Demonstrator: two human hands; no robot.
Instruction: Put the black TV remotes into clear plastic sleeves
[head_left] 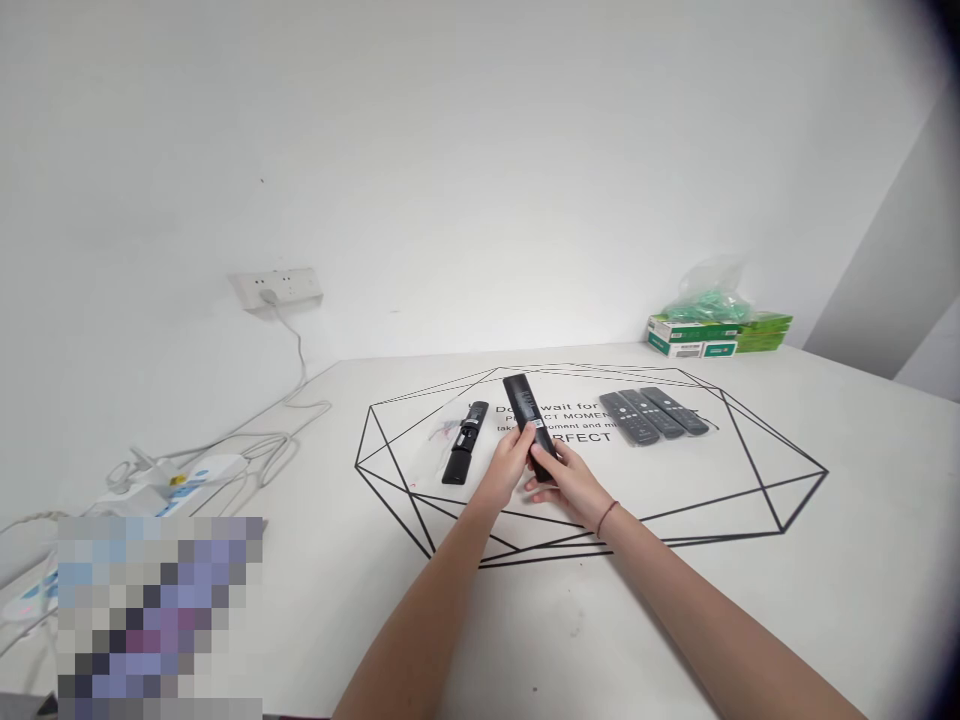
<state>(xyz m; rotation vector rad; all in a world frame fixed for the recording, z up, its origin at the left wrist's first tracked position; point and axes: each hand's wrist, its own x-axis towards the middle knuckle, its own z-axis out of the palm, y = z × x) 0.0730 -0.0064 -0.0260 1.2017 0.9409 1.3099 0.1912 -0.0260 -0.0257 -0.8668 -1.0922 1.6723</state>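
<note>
A black remote control (pixel 523 398) is held up over the table between both hands, its back side facing me. My left hand (pixel 513 458) grips it from the left near the middle. My right hand (pixel 574 482) closes round its lower end, thumb on top. To the left of the hands lies another black remote control (pixel 466 440), back up, with its battery bay exposed and a loose cover by its lower end. On the right, several remote controls (pixel 646 416) lie side by side with their buttons up, seemingly in clear plastic.
Green and white boxes (pixel 694 335) with a clear plastic bag (pixel 709 290) on top stand at the back right. Power strips (pixel 202 480) and cables are on the left, below a wall socket (pixel 279 288). The white table (pixel 570 630) bears printed lines and text.
</note>
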